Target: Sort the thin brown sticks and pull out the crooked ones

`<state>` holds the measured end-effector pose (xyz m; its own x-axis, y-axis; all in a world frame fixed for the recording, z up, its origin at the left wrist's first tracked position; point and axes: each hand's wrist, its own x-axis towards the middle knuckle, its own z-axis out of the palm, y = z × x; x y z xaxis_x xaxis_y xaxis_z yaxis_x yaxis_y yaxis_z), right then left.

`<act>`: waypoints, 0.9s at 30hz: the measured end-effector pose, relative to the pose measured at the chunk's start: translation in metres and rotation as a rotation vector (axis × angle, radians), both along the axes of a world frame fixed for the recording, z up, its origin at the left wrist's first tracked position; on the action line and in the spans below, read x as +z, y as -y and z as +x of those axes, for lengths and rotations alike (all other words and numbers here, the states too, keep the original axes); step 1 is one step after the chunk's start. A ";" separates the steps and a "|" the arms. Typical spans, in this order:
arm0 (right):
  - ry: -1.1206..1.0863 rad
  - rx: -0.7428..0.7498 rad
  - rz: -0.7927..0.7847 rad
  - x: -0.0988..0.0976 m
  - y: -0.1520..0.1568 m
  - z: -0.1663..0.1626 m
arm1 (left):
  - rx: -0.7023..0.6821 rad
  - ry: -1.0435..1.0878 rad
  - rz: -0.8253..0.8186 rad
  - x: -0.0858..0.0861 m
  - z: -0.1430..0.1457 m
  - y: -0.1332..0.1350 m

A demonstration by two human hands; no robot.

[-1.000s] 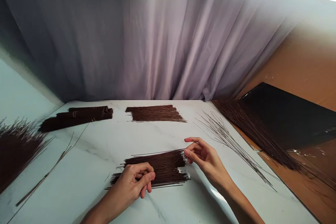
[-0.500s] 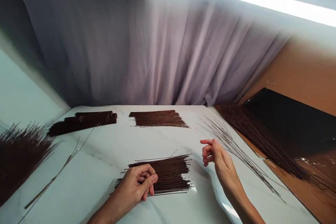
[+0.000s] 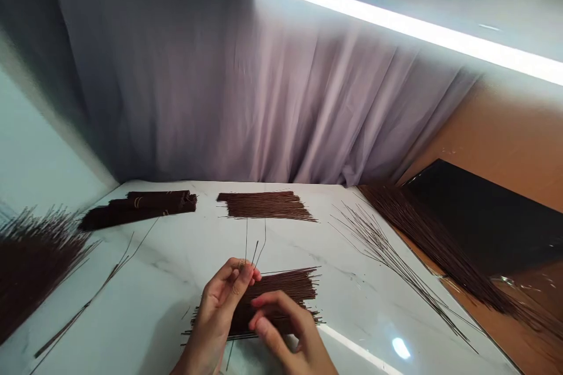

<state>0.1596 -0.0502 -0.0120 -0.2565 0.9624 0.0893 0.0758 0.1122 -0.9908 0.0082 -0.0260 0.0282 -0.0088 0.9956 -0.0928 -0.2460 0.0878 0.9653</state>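
Note:
My left hand (image 3: pixel 220 302) pinches a few thin dark brown strands (image 3: pixel 255 253) between thumb and fingers, their tips pointing up and away from me. Just to its right, my right hand (image 3: pixel 297 328) has its thumb and curled fingers apart, with nothing visible between them. Both hands are above the near flat pile of brown strands (image 3: pixel 292 286), which lies crosswise and is partly covered by them. A lower end of a strand shows beneath the left hand.
A second flat pile (image 3: pixel 266 205) lies farther back. Tied dark rolls (image 3: pixel 149 205) are at back left, with a bristly heap (image 3: pixel 39 269) and loose strands (image 3: pixel 88 303) nearer. Fanned strands (image 3: pixel 391 252) and a long bundle (image 3: pixel 431 240) lie right. A curtain (image 3: pixel 281 99) hangs behind.
My right hand has come left and down, from beside the fanned strands to beside my left hand. My left hand has turned upright, and strands now show above its fingertips. The view has tilted slightly up.

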 end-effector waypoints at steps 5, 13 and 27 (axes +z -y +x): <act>0.071 -0.005 0.172 0.003 0.006 -0.017 | -0.005 0.019 -0.136 0.000 0.010 0.012; 0.645 -0.610 0.289 0.031 -0.031 0.102 | -0.223 -0.882 0.381 -0.035 -0.014 -0.016; 1.020 -0.569 0.568 0.001 -0.065 0.201 | -0.328 -1.048 0.424 -0.041 -0.016 -0.030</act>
<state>0.3604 0.0147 -0.0110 -0.0205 0.8502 0.5260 0.9386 0.1976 -0.2828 -0.0081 0.0042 -0.0132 0.3785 0.9140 0.1462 0.6601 -0.3773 0.6496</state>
